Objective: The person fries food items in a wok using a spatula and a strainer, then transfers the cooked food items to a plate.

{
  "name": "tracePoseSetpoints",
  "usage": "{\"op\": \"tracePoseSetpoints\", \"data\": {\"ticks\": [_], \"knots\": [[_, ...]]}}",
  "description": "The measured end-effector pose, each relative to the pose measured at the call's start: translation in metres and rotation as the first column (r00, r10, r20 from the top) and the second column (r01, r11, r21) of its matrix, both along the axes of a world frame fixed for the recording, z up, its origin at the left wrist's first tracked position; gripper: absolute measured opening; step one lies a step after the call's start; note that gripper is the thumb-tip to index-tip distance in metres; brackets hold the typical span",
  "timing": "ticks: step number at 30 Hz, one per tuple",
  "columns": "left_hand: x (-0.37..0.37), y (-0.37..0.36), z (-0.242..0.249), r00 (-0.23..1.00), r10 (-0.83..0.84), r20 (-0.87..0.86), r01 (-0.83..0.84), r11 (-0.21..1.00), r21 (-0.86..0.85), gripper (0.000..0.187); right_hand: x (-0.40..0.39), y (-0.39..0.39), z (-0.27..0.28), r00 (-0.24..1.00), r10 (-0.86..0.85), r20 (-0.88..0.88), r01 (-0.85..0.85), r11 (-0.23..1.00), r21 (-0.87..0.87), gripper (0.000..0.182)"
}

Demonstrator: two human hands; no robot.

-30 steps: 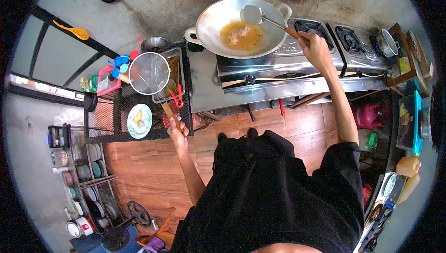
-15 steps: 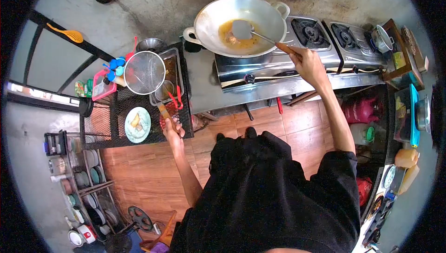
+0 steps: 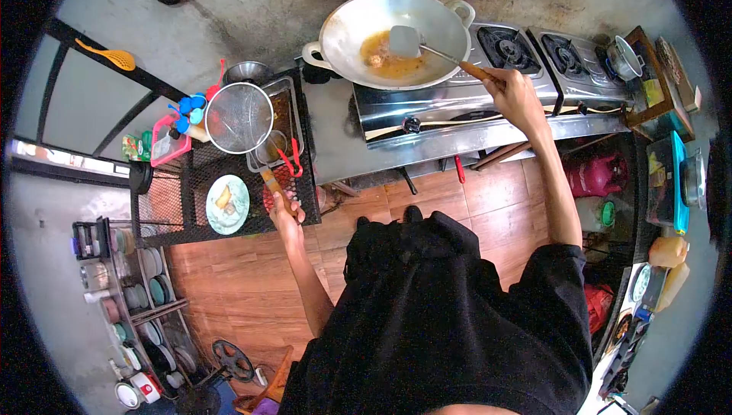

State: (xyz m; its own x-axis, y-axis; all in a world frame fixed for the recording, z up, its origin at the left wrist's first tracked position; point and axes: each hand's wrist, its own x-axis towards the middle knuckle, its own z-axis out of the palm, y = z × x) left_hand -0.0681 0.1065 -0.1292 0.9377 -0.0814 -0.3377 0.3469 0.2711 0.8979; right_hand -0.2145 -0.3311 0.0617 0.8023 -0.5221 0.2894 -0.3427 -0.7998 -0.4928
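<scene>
My right hand (image 3: 518, 101) is closed round the wooden handle of a metal spatula (image 3: 405, 41), whose blade is over the oil in a large two-handled wok (image 3: 347, 49). Browned food (image 3: 375, 60) lies in the yellowish oil, left of the blade. In my left hand (image 3: 287, 217), fingers wrapped, is the wooden handle of a round mesh strainer (image 3: 239, 118). Its basket is held above the black mesh rack, near a tray (image 3: 284, 110). Close to my left hand, a pale green plate (image 3: 227, 217) carries a piece of food.
The wok sits on the left of a gas stove (image 3: 457, 106) with bare burners (image 3: 507, 49) to its right. Red tongs (image 3: 290, 159) and a pink basket (image 3: 169, 144) are on the rack. A small pot (image 3: 625, 60) stands far right; a dish shelf (image 3: 145, 301) is lower left.
The spatula blade has risen slightly in the wok and shifted a little right, along with my right hand. My left hand keeps the strainer almost where it was.
</scene>
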Motion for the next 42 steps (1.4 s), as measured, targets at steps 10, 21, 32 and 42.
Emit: {"op": "tracePoseSetpoints", "data": {"ticks": [10,21,32,42], "knots": [[-0.001,0.001,-0.001,1.000,0.009,0.013,-0.009,1.000,-0.002,0.040,0.034,-0.016,-0.033,0.999,0.029,-0.016,-0.026,0.983,0.184,0.027],[-0.011,0.007,0.002,0.997,0.071,0.039,-0.073,0.996,0.044,0.045,0.045,-0.057,-0.004,0.996,-0.065,-0.061,0.060,0.995,-0.082,0.025],[-0.019,-0.009,0.032,0.997,0.034,0.065,-0.043,0.987,0.153,0.042,0.058,-0.051,-0.041,0.977,0.113,-0.181,-0.089,0.987,0.135,0.027],[-0.015,-0.019,0.041,0.999,-0.017,0.037,0.012,0.993,0.121,0.039,0.045,-0.020,-0.024,0.979,0.181,-0.090,-0.158,0.963,0.220,0.026]]}}
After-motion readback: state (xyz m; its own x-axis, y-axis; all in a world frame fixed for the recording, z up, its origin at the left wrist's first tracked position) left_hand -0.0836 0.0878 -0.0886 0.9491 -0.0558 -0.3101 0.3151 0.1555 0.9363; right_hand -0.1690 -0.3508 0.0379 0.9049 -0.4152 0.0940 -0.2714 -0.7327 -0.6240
